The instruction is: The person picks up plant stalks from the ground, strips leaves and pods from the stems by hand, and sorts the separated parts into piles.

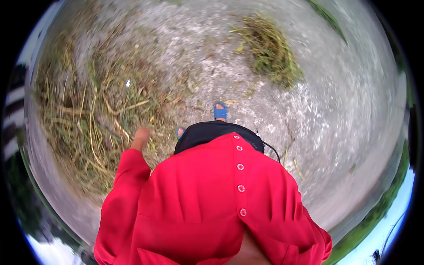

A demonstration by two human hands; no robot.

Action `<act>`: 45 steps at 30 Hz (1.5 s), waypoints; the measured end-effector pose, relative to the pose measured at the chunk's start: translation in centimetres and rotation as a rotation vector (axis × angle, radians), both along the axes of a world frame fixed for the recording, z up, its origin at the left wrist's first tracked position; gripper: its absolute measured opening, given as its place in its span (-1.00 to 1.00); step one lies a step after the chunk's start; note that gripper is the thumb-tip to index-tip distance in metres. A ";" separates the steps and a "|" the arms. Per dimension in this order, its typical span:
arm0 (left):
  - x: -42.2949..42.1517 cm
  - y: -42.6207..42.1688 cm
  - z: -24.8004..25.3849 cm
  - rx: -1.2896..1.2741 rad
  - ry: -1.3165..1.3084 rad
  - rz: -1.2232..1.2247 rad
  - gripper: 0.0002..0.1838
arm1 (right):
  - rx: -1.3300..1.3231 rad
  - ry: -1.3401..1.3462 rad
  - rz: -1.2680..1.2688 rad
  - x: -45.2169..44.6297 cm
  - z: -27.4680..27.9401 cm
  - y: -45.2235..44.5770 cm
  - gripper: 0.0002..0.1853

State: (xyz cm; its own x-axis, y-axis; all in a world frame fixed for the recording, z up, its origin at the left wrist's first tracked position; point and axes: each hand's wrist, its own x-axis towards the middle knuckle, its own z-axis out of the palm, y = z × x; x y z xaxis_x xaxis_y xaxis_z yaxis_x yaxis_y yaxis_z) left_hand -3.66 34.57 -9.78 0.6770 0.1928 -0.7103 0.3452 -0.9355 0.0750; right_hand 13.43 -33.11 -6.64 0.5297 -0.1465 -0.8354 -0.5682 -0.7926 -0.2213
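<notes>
My left hand (141, 134) hangs low at my side, below the cuff of a red sleeve (128, 176). It is small and blurred, and its fingers do not show clearly. Nothing can be made out in it. Closest to this hand is a wide spread of dry and greenish plant stalks (95, 119) on the ground. Whether the hand touches the stalks cannot be told. My right hand is out of sight, hidden behind the red top (198, 185) or beyond the picture.
A bundle of green-yellow plants (271, 51) lies ahead to the right on the grey ground (340, 110). Some green stalks (327, 18) lie farther off at the upper right. A blue sandal (220, 111) shows on my foot, and a black bag or cloth (212, 131) covers my front.
</notes>
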 end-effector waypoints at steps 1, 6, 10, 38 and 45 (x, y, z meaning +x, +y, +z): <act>-4.2 0.4 -0.1 0.037 0.017 0.150 -0.76 | -0.003 0.010 0.020 0.0 0.3 0.1 -0.67; -21.2 -2.2 -6.5 -0.150 -0.001 0.725 -0.85 | -0.025 0.039 0.091 -0.2 2.1 1.1 -0.68; -26.1 -8.0 -4.1 -0.583 0.037 1.391 -0.83 | -0.053 0.053 0.152 -1.3 3.2 1.8 -0.68; -43.6 -24.1 4.2 -0.375 -0.275 2.349 -0.69 | 0.093 -0.207 1.998 3.8 -6.2 68.2 -0.62; -41.0 -35.0 5.0 -0.474 -0.008 2.304 -0.69 | 0.241 0.050 2.411 -7.1 -20.1 84.9 -0.63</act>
State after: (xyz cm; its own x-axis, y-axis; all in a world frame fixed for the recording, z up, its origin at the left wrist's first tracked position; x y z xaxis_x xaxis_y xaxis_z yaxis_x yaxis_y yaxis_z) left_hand -44.65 -0.43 -4.73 -0.3229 0.2383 -0.9159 0.4047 0.9096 0.0940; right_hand 6.30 51.78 -26.74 -0.4507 0.4834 -0.7504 0.8925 0.2284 -0.3889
